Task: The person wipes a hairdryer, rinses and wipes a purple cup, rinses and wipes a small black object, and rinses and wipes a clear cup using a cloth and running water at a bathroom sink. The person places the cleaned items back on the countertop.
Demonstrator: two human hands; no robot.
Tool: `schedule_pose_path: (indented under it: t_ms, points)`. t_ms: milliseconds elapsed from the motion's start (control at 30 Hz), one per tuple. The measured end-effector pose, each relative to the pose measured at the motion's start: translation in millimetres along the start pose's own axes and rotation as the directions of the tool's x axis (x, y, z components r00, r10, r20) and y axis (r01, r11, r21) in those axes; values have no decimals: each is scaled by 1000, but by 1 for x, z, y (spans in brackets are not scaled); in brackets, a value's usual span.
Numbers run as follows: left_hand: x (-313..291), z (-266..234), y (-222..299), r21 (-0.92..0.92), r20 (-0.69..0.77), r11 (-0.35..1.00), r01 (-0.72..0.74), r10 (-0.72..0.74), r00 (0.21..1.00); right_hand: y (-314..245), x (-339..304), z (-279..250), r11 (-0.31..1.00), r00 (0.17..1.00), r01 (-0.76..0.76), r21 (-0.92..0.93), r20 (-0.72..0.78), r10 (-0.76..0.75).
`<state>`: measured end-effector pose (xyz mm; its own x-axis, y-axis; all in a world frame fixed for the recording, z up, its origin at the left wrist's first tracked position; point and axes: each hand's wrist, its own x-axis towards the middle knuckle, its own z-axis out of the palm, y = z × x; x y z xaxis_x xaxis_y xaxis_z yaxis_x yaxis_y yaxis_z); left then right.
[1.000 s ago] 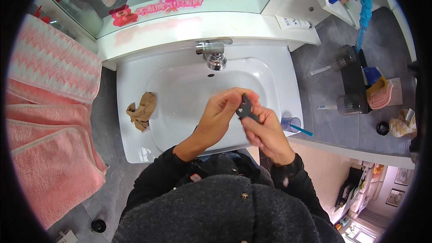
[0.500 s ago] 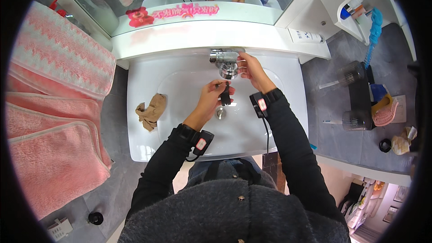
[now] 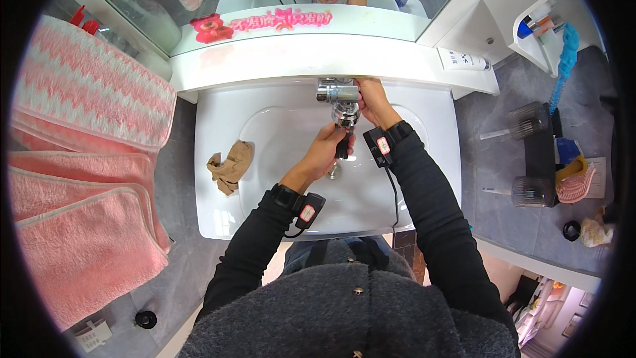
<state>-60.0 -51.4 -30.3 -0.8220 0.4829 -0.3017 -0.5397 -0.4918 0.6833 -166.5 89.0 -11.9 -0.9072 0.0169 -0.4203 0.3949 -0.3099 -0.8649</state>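
Observation:
A chrome faucet (image 3: 339,96) stands at the back of the white sink (image 3: 265,159). My right hand (image 3: 375,103) is closed at the faucet's right side, its fingertips partly hidden behind the metal. Just below the spout, my left hand (image 3: 326,149) grips a small black object (image 3: 342,146); its exact kind is unclear, as the fingers cover part of it. The drain stopper (image 3: 333,171) shows beneath that hand. To the left, a crumpled brown cloth (image 3: 230,168) lies on the sink's rim and slope.
Pink towels (image 3: 93,225) hang on the left. A white ledge (image 3: 265,59) under the mirror crosses behind the faucet, with a white tube (image 3: 464,59) at its right end. On the right, a grey counter bears clear cups (image 3: 533,192), a blue brush (image 3: 568,53) and a pink comb (image 3: 576,185).
My left hand has moved up slightly, bringing the black object closer under the spout. My right hand's fingers have curled further behind the faucet. The whole view has shifted a little.

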Motion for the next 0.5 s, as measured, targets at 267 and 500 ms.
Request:
schedule_pose_path:
  t_ms: [267,500]
  points:
    - [10,-9,-4,266,-83,962,-65,91,992,3,4,-2,999,999,40,-26,37,-39]
    - [21,-12,-11,143,-80,976,-162,174,981,25,-17,-28,995,944,74,72,316,-93]
